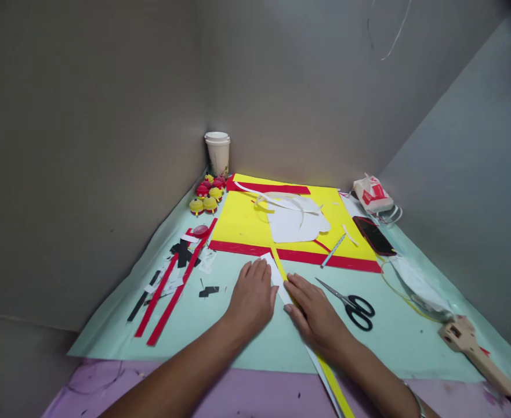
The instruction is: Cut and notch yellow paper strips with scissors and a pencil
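A long yellow paper strip (280,264) lies beside a white paper strip (274,268), both running from the yellow sheet toward the table's near edge. My left hand (252,293), fingers curled together, holds the far end of the white strip against the table. With its fingers over the yellow strip and its thumb by the white one, my right hand (314,310) grips the strips from the other side. The undersides of both hands are hidden. Black-handled scissors (354,305) rest to the right of my right hand, blades pointing away to the left.
Behind the hands lies a yellow sheet (242,217) with red bands, white cutouts and a pen (333,251). Red strips (181,290) and black scraps are at left, near small red-yellow ornaments (210,204) and a cup (217,154). Rightward are a phone (373,235) and a glue gun (477,354).
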A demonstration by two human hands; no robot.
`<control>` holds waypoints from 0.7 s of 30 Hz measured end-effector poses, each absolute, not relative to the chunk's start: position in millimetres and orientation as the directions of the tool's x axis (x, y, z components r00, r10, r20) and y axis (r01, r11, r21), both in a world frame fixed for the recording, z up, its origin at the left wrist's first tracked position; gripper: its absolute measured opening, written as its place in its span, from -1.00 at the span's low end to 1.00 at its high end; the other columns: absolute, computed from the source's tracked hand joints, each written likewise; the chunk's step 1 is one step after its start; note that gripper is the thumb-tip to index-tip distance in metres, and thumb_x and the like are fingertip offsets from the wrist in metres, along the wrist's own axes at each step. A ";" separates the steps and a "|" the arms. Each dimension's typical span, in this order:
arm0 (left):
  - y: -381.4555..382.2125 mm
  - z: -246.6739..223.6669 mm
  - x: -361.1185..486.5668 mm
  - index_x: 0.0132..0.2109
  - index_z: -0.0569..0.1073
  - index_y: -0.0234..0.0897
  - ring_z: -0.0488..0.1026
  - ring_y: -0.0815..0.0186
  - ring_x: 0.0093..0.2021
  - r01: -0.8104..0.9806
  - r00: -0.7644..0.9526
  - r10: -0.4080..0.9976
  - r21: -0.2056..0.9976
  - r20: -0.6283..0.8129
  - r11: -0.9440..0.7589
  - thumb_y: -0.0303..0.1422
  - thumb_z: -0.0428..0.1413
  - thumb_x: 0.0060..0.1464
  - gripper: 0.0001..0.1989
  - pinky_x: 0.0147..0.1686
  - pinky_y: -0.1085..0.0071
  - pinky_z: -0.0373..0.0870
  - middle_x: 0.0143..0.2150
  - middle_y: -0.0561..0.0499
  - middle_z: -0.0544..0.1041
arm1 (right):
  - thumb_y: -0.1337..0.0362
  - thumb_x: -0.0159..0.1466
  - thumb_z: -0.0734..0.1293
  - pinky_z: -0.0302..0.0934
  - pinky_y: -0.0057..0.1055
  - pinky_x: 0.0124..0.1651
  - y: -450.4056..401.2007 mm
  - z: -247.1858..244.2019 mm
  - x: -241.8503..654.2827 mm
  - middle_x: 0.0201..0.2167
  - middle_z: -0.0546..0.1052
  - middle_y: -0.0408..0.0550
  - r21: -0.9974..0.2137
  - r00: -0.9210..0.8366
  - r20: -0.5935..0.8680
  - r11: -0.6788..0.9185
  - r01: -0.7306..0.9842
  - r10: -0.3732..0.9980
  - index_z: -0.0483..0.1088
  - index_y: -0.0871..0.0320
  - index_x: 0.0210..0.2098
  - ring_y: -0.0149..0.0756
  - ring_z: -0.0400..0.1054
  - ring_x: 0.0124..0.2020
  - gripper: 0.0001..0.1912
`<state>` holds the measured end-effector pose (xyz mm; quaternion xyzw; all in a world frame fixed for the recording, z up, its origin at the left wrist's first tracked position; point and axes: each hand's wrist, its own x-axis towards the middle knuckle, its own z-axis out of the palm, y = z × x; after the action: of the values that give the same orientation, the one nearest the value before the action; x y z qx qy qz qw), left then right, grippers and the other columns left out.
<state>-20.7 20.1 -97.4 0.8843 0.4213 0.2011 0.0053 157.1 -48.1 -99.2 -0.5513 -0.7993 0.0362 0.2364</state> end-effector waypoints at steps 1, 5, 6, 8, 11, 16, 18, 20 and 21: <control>20.1 -97.8 -20.5 0.15 0.35 -0.48 0.32 0.01 0.22 0.746 0.562 0.750 0.179 0.348 -0.642 -0.35 -0.05 0.26 -0.61 0.23 0.03 0.13 0.17 -0.33 0.43 | 0.28 0.36 0.21 0.22 0.07 0.20 -47.2 -100.9 156.7 0.22 0.38 0.19 -0.308 -0.298 0.339 0.404 0.861 0.892 0.30 0.18 0.22 0.01 0.23 0.26 -0.56; 19.0 -96.6 -19.9 0.17 0.34 -0.48 0.31 0.01 0.23 0.752 0.558 0.760 0.183 0.334 -0.633 -0.34 -0.06 0.27 -0.59 0.25 0.04 0.10 0.20 -0.32 0.41 | 0.32 0.38 0.19 0.23 0.02 0.21 -49.4 -101.9 158.8 0.22 0.39 0.13 -0.314 -0.342 0.350 0.453 0.834 0.872 0.29 0.15 0.23 -0.04 0.21 0.28 -0.57; 18.7 -95.9 -19.9 0.17 0.34 -0.49 0.30 0.01 0.23 0.753 0.557 0.762 0.189 0.330 -0.631 -0.34 -0.06 0.27 -0.59 0.25 0.04 0.10 0.20 -0.33 0.40 | 0.32 0.38 0.19 0.24 0.00 0.21 -50.0 -101.6 159.5 0.22 0.40 0.12 -0.318 -0.350 0.350 0.462 0.828 0.869 0.29 0.16 0.23 -0.05 0.21 0.28 -0.57; 18.4 -94.8 -20.0 0.17 0.34 -0.48 0.30 0.02 0.24 0.753 0.553 0.768 0.201 0.321 -0.626 -0.34 -0.06 0.26 -0.59 0.25 0.05 0.11 0.21 -0.32 0.40 | 0.32 0.38 0.19 0.24 -0.02 0.22 -50.6 -101.3 160.5 0.20 0.41 0.11 -0.328 -0.364 0.349 0.476 0.816 0.863 0.30 0.17 0.22 -0.07 0.22 0.28 -0.58; 18.6 -94.0 -20.3 0.16 0.35 -0.46 0.31 0.02 0.23 0.756 0.547 0.776 0.214 0.313 -0.619 -0.35 -0.05 0.26 -0.61 0.24 0.05 0.13 0.20 -0.31 0.41 | 0.33 0.37 0.20 0.26 -0.03 0.22 -50.5 -101.8 161.7 0.17 0.45 0.10 -0.349 -0.372 0.368 0.497 0.794 0.853 0.31 0.17 0.20 -0.09 0.25 0.25 -0.59; 18.8 -93.8 -20.4 0.14 0.36 -0.48 0.32 0.01 0.21 0.759 0.542 0.782 0.219 0.308 -0.613 -0.35 -0.04 0.25 -0.61 0.23 0.05 0.14 0.17 -0.30 0.43 | 0.39 0.33 0.22 0.31 -0.08 0.17 -51.0 -100.7 163.4 0.09 0.52 0.07 -0.395 -0.384 0.407 0.538 0.745 0.829 0.40 0.10 0.09 -0.11 0.34 0.18 -0.64; 18.5 -93.8 -20.4 0.13 0.36 -0.43 0.33 0.02 0.20 0.758 0.538 0.779 0.217 0.322 -0.614 -0.34 -0.03 0.24 -0.63 0.22 0.04 0.15 0.16 -0.28 0.44 | 0.41 0.32 0.22 0.32 -0.10 0.16 -51.5 -99.5 163.7 0.06 0.54 0.05 -0.420 -0.384 0.416 0.549 0.723 0.824 0.42 0.08 0.06 -0.12 0.36 0.16 -0.64; 18.2 -93.9 -20.4 0.13 0.36 -0.40 0.34 0.02 0.19 0.756 0.536 0.775 0.217 0.335 -0.617 -0.34 -0.03 0.24 -0.64 0.21 0.04 0.16 0.16 -0.27 0.45 | 0.43 0.32 0.22 0.33 -0.12 0.16 -52.0 -99.0 163.7 0.04 0.55 0.04 -0.444 -0.383 0.421 0.555 0.703 0.822 0.42 0.06 0.06 -0.15 0.38 0.15 -0.64; 18.2 -94.1 -20.5 0.12 0.36 -0.40 0.34 0.02 0.19 0.755 0.536 0.774 0.218 0.336 -0.618 -0.34 -0.03 0.24 -0.64 0.21 0.04 0.16 0.16 -0.27 0.45 | 0.43 0.32 0.21 0.33 -0.13 0.16 -52.1 -99.2 163.7 0.03 0.55 0.03 -0.452 -0.380 0.424 0.555 0.698 0.822 0.42 0.06 0.06 -0.16 0.38 0.14 -0.64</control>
<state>-20.5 18.2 -94.1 0.8761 0.4365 0.2034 0.0232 163.7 -52.1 -99.2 -0.4610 -0.8245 0.0995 0.3127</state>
